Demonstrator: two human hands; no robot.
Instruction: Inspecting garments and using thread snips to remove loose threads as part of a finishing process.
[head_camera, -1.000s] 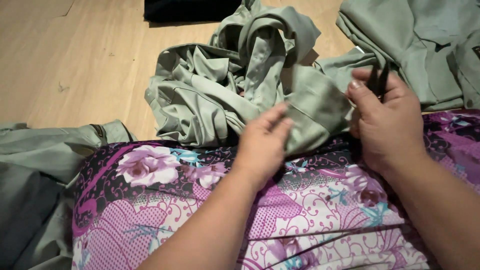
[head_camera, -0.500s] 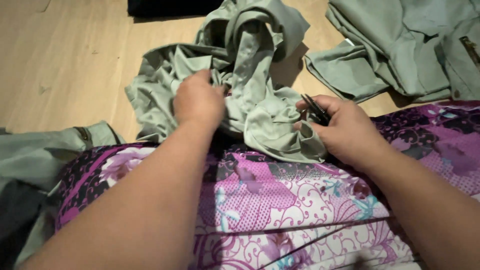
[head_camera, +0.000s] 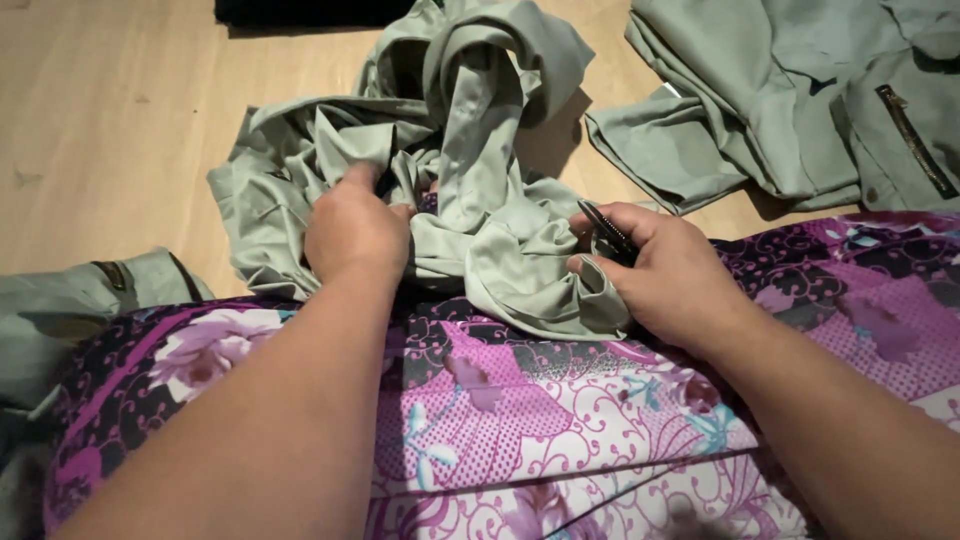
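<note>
A crumpled sage-green garment (head_camera: 470, 150) lies on the wooden floor just past my lap. My left hand (head_camera: 355, 230) is dug into its folds at the near left, fingers closed around a bunch of the cloth. My right hand (head_camera: 665, 275) rests on the garment's near right edge and holds a small dark tool (head_camera: 605, 228), thin and black, between thumb and fingers; what kind of tool it is I cannot tell. Purple and pink flowered fabric (head_camera: 520, 410) covers my lap under both forearms.
More sage-green garments (head_camera: 800, 100) lie at the upper right, one with a dark zip (head_camera: 912, 140). Another green piece (head_camera: 70, 310) lies at the left edge. A black object (head_camera: 310, 10) sits at the top. Pale wooden floor (head_camera: 110, 120) fills the upper left.
My left hand moved from the lap edge forward into the garment and gripped its folds. The view shifted, so the garment sits more central. My right hand kept the dark tool.
</note>
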